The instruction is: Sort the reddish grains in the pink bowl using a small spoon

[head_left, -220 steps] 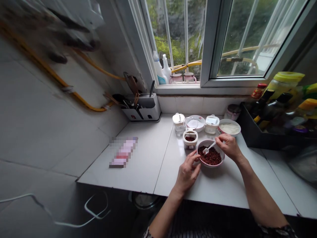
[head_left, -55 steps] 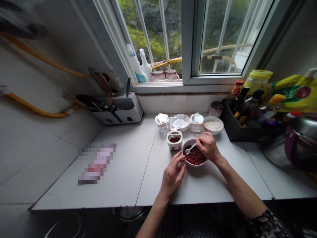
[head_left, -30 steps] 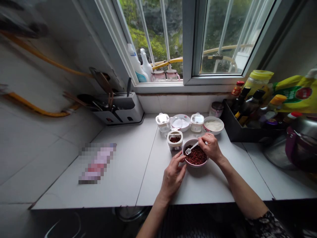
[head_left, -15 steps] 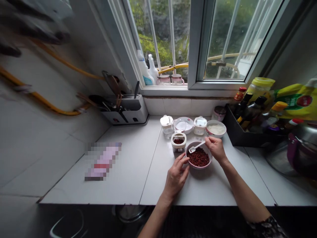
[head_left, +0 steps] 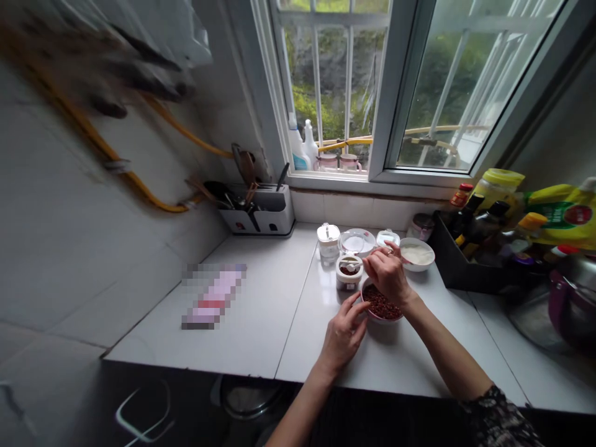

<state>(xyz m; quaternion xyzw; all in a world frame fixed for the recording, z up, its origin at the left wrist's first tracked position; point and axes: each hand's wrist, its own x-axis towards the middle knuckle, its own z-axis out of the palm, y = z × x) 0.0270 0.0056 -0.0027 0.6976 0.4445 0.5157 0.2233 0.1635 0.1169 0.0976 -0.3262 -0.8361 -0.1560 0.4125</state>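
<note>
My left hand (head_left: 342,332) holds the near left rim of a round bowl (head_left: 385,320), thumb and fingers against its edge. Dark red grains that look like peppercorns (head_left: 382,305) fill much of the bowl. Pinched in my right hand (head_left: 387,273) is the handle of a small white spoon (head_left: 350,266), its head over the mouth of a small jar (head_left: 348,284). That clear jar has a cream rim and holds some of the same dark red grains. My right hand is above the bowl's far side and hides part of it. What lies in the spoon is too small to tell.
Behind the jar are a lidded white jar (head_left: 328,243), a plate (head_left: 356,233), a second lidded jar (head_left: 388,238) and a bowl of white powder or grains (head_left: 416,254). A black bottle box (head_left: 475,268) stands right, a utensil holder (head_left: 267,214) back left. A pixelated pink packet (head_left: 218,295) lies left.
My right hand has moved left, carrying the spoon from the bowl to over the open jar. My left hand stays at the bowl. The view has shifted, with things now farther right in it.
</note>
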